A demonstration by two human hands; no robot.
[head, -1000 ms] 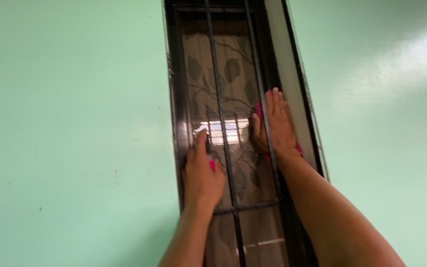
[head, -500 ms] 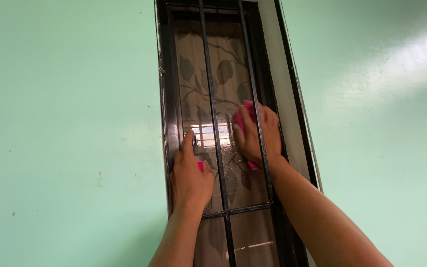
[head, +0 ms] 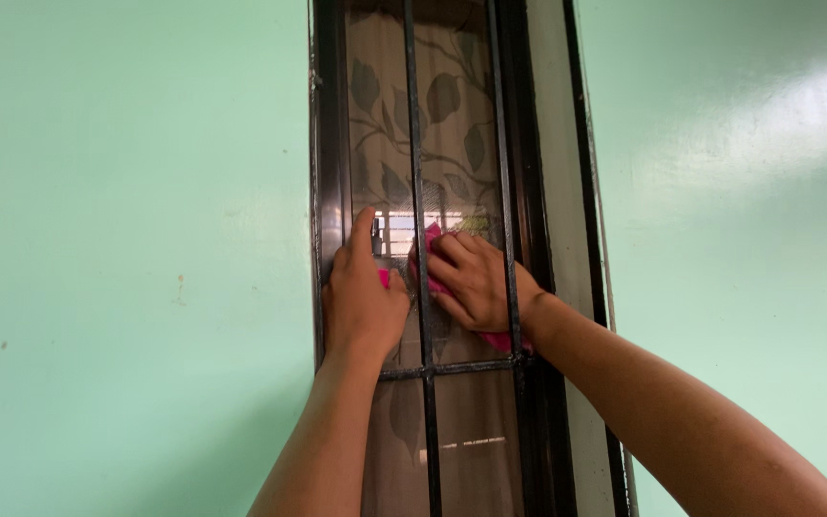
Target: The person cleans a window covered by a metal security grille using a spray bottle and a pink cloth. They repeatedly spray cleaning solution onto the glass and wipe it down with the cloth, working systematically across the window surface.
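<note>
A narrow window with a dark frame [head: 327,144] is set in a green wall, with black vertical bars [head: 414,115] and one cross bar in front of the glass [head: 457,144]. A leaf-patterned curtain shows behind the glass. My right hand [head: 476,280] reaches between the bars and presses a pink cloth [head: 502,340] flat against the pane. My left hand [head: 361,297] is closed around a small spray bottle [head: 378,239] with a pink part, held close to the glass by the left frame.
The green wall [head: 126,258] spreads to the left and right of the window. A pale strip of reveal [head: 555,163] runs along the window's right side. The cross bar [head: 461,365] lies just below both hands.
My right hand has slid the pink cloth down and to the left across the glass, from the right bar toward the middle bar. My left hand stays by the left frame.
</note>
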